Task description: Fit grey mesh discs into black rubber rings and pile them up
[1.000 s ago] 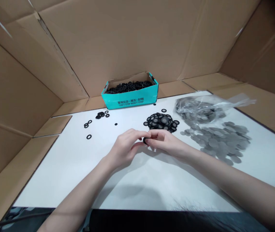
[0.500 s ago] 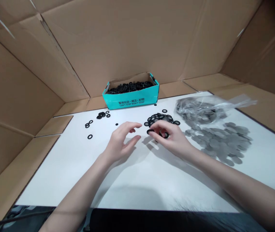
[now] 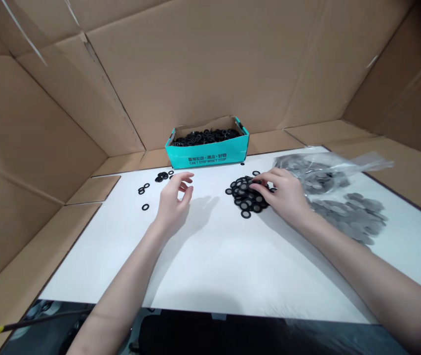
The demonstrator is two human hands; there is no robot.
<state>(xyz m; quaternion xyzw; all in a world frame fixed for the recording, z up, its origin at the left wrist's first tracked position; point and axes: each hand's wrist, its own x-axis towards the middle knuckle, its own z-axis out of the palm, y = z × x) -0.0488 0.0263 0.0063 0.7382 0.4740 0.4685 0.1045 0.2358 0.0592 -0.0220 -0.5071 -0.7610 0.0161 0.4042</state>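
Note:
My left hand (image 3: 175, 199) hovers over the white table with its thumb and fingers apart and nothing between them. Just past it lie several loose black rings (image 3: 162, 177). My right hand (image 3: 282, 190) is at the right side of a heap of black rings with grey mesh-like discs in them (image 3: 245, 202). Its thumb and index finger close on a black ring (image 3: 253, 183) at the top of the heap; the fingers partly cover it. To the right of this hand, loose grey discs (image 3: 358, 217) are spread in a pile, partly behind my forearm.
A turquoise box (image 3: 210, 157) full of black rings stands at the back edge. Behind the grey discs lies a clear plastic bag (image 3: 354, 167) holding more of them. Cardboard walls (image 3: 213, 64) enclose the white table (image 3: 203, 276). A single black ring (image 3: 145, 207) lies at left.
My right hand has carried the black ring right and slightly away, onto the heap. My left hand has drawn back to the left, still open. The camera view has shifted slightly.

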